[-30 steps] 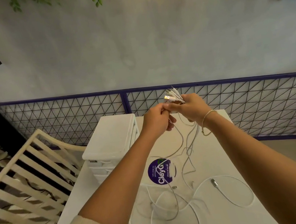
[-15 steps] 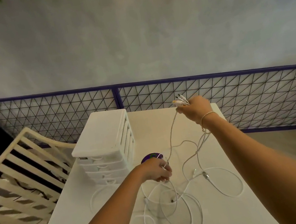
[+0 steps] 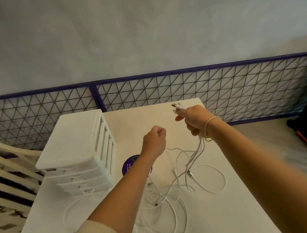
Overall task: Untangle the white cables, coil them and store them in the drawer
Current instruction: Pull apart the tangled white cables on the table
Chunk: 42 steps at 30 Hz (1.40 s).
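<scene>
The right hand (image 3: 194, 119), raised above the far right part of the white table (image 3: 234, 214), clamps a bundle of plug ends (image 3: 177, 106) between thumb and curled fingers; the connectors poke out of the fist toward 11 o'clock. The strands of the white cables (image 3: 196, 153) drop from the bottom of that fist toward 6 o'clock and reach the tabletop.

The left hand (image 3: 155, 139) sits at 9 o'clock from the right, well apart from it, its fingers curled into a fist. Whether a thin strand runs through it cannot be told; a cable line appears just below the wrist, but the fingers hide any grip.

Out from the hands, the slack lies in overlapping loops across the middle and near part of the table, with a silver-tipped plug (image 3: 190, 174) at 6 o'clock from the right hand and one wide loop to its right. A white drawer unit (image 3: 77, 148) stands at 9 o'clock, its drawers closed, beside a round purple sticker (image 3: 129, 165).

To do this step well, it seems best to keep the plug ends pinned firmly, draw one strand at a time away from the bundle, and lift slowly so crossings slide apart rather than tighten into knots. The drawer will need opening before storing.
</scene>
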{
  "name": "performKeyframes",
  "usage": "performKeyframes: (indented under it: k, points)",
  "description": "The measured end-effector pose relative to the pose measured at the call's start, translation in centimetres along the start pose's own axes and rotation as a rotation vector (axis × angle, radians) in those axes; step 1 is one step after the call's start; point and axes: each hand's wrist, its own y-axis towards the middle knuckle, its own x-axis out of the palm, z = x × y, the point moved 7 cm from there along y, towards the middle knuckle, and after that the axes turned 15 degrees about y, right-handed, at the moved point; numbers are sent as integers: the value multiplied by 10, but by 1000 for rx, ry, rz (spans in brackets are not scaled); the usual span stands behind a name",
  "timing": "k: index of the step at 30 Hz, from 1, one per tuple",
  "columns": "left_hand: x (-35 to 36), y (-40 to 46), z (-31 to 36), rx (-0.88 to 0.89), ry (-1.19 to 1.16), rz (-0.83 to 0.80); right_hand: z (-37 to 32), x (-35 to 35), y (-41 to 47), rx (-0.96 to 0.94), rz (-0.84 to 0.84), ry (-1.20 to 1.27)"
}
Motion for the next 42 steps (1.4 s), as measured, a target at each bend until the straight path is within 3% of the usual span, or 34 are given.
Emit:
performKeyframes:
  k: [6,9,15,19,26,33,34,38,42]
  points:
    - [75,5,42,207,378,-338,34,-14,-3,176,-21,129]
    - [113,-3,47,241,452,-511,51,-25,-2,248,-1,195]
    - [172,-21,28,236,592,-691,83,-46,6,314,6,221]
    - [193,-20,-1,126,767,-651,102,-59,11,327,43,206]
    - [211,-18,-29,-63,728,-502,124,-64,16,337,21,144]
    - [202,-17,-31,-260,392,-498,121,-69,20,251,-9,82]
    - [198,-14,-27,-274,267,-473,118,-69,21,221,-9,62]
    - [162,-11,4,-380,-607,-360,106,-69,24,114,15,-21]
    - [115,-15,36,-238,-829,-379,83,-58,23,-79,-6,-194]
